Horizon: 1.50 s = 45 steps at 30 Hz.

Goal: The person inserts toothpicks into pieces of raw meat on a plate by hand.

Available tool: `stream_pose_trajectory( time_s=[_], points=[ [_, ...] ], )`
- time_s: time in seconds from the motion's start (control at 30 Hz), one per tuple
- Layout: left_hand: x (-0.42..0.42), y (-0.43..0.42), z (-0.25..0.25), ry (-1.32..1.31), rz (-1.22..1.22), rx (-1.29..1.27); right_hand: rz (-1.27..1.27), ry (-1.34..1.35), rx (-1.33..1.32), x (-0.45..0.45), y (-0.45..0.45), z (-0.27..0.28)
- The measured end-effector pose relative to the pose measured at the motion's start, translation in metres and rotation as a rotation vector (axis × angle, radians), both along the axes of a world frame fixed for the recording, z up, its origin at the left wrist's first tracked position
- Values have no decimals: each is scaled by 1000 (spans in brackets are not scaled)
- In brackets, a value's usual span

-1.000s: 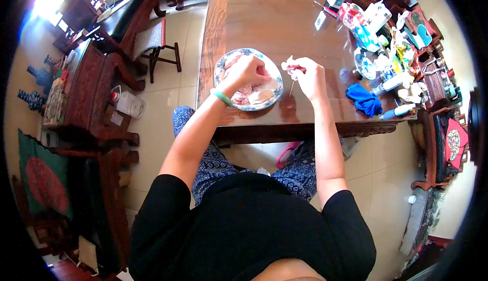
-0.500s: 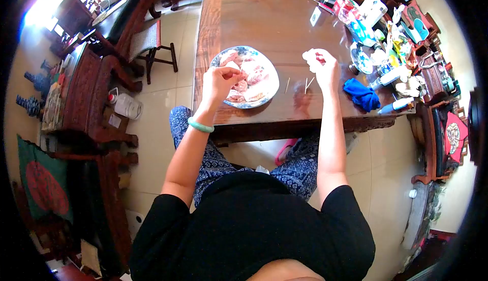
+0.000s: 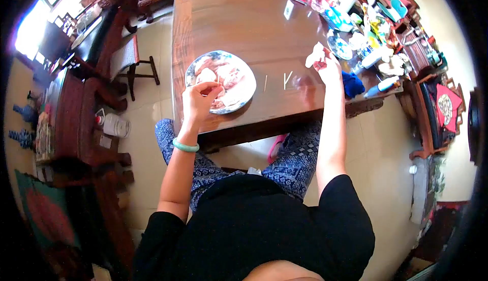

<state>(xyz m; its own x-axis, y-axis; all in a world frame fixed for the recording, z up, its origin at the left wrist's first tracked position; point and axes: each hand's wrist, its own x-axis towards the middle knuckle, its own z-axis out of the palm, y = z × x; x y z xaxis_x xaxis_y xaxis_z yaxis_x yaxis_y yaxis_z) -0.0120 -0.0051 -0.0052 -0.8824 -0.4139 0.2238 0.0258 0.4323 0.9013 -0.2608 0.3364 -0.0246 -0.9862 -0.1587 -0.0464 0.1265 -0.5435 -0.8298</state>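
Note:
A round plate with a blue-patterned rim (image 3: 250, 89) stands near the table's front left, with pieces of raw pink meat (image 3: 231, 76) on it. Over its near left part, my left hand (image 3: 197, 102) pinches a thin pale toothpick (image 3: 218, 79), which points up. My right hand (image 3: 330, 70) is raised above the table's right side, its fingers closed on a crumpled white tissue (image 3: 316, 56). Between the hands, several toothpicks (image 3: 265, 83) lie on the tabletop. A dark blue cloth (image 3: 353, 84) lies just right of my right wrist.
The brown wooden table (image 3: 229, 17) has a cluttered right side with bags, bottles and a blue-and-white bowl (image 3: 339, 47). A white-and-blue tube (image 3: 382, 86) lies near the front right corner. A small stool (image 3: 127, 60) stands on the floor to the left.
The view has turned, so the table appears further left. My right hand with the tissue has moved right over the table, nearer the blue cloth. My left hand has come slightly nearer the plate's front edge.

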Motion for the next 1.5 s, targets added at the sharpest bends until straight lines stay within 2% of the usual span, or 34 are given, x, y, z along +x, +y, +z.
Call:
stream_pose_trajectory(
  time_s=[0.1,0.2,0.3,0.33,0.43,0.5,0.53,0.6,0.67,0.77,0.83,0.93,1.07,1.13,1.2,1.27,1.33,1.4,1.5],
  points=[
    [-3,6,2,-43,-9,35,-156,51,350,2,4,5],
    [-6,10,3,-33,-16,47,-229,383,551,-34,-15,-7],
    [-9,7,-4,-23,0,50,-204,314,725,-85,-41,-18],
    [-10,4,-7,-10,19,20,-327,431,950,-112,-47,-35],
    [-5,6,7,-12,39,35,-190,439,869,-137,-57,-40],
    [-3,5,9,-32,55,-15,-177,621,1136,-147,-61,-47],
    [-4,4,9,-32,64,-19,-171,626,1130,-143,-67,-37],
    [-4,4,9,-24,67,-16,40,660,1226,-133,-70,-22],
    [-6,4,9,-15,61,-17,19,711,1226,-127,-68,-27],
    [-7,12,9,-26,45,-11,99,706,1232,-114,-57,-27],
    [-10,14,3,-19,33,-13,221,796,1151,-111,-45,-31],
    [-7,19,4,-17,11,-17,222,667,1092,-96,-32,-34],
    [-1,19,-2,15,-3,-39,187,726,1099,-82,-20,-45],
    [1,18,-2,8,9,1,173,713,944,-75,-15,-53],
    [7,20,4,8,5,-11,168,759,992,-57,-5,-49],
    [11,22,7,5,-5,-20,198,836,1361,-28,3,-24],
    [13,22,6,-5,-2,-9,184,879,1399,-12,19,-21],
    [13,23,4,2,-17,47,368,833,1313,6,39,-15],
    [12,26,3,15,-35,-1,416,824,1460,45,74,15]
  ],
)
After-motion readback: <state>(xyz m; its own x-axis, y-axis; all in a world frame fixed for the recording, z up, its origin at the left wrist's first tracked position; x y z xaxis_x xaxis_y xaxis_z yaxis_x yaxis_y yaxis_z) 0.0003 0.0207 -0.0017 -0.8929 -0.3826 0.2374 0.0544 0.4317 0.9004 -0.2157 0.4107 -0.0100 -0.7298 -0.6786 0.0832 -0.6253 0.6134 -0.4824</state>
